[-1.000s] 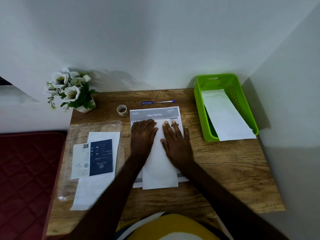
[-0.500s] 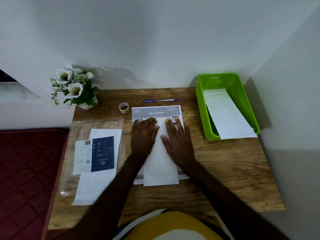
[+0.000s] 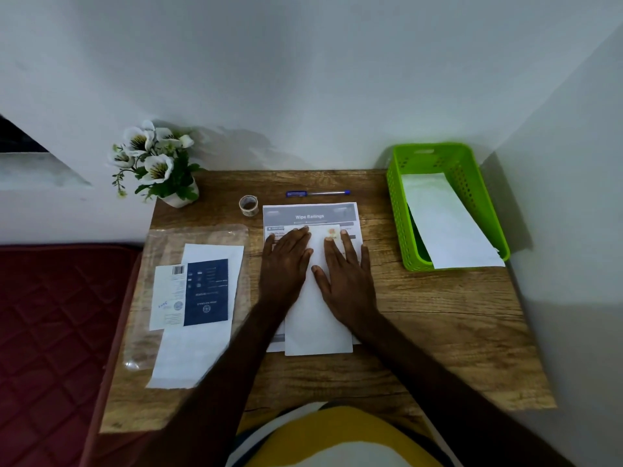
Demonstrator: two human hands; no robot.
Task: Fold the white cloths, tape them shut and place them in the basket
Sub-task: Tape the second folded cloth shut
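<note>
one folded white cloth (image 3: 445, 220) already lay in the green basket (image 3: 395, 203) at the far right corner of the surface (image 3: 438, 315), its near end sticking out over the basket's rim. so at least one piece looked finished.

a second folded cloth (image 3: 318, 318) lay in the middle of the surface, on top of a printed sheet headed "wipe railings" (image 3: 310, 214). the left hand (image 3: 286, 264) and the right hand (image 3: 344, 274) rested flat on it side by side, fingers straight and spread, pressing it down and holding nothing. a small brownish patch at the cloth's far edge, by the right fingertips, might have been tape, though i could not be sure.

the tape roll (image 3: 248, 205) stood near the far edge, just left of the sheet, apart from both hands. this cloth had yet to go in the basket. more white material (image 3: 188, 352) lay under a packet (image 3: 199, 291) toward the left edge, likely still to be folded.
</note>
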